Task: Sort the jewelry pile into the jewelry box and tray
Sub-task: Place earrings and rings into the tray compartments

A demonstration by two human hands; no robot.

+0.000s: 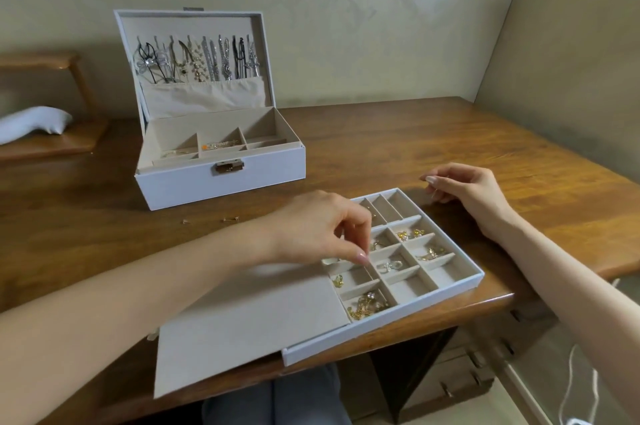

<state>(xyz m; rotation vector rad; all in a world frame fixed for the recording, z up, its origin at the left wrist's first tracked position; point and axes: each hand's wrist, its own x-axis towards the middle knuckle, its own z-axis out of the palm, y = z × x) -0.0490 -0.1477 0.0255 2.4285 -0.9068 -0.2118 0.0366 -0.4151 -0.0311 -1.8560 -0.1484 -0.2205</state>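
Head camera looks down on the brown wooden desk. The shallow white tray with beige velvet compartments lies at the near edge, and its flat beige cover panel is slid off toward seven o'clock, hanging partly over the desk's edge.

My left hand hovers over the tray's nine o'clock side. Its fingers are curled and drawn narrow, tips together just above a divider. I cannot tell whether a piece sits between them.

My right hand rests on the desk at the tray's one o'clock corner, with thumb and forefinger pinching a thin gold piece too small to identify.

Several tray cells hold small gold and silver pieces. A tangled gold chain fills the cell at six o'clock, while the long cells at twelve o'clock look bare.

At eleven o'clock from the tray stands the white rectangular jewelry box with a metal clasp. Its lid is upright, with necklaces hanging in a row inside.

Two tiny loose pieces lie on the desk just in front of the box.
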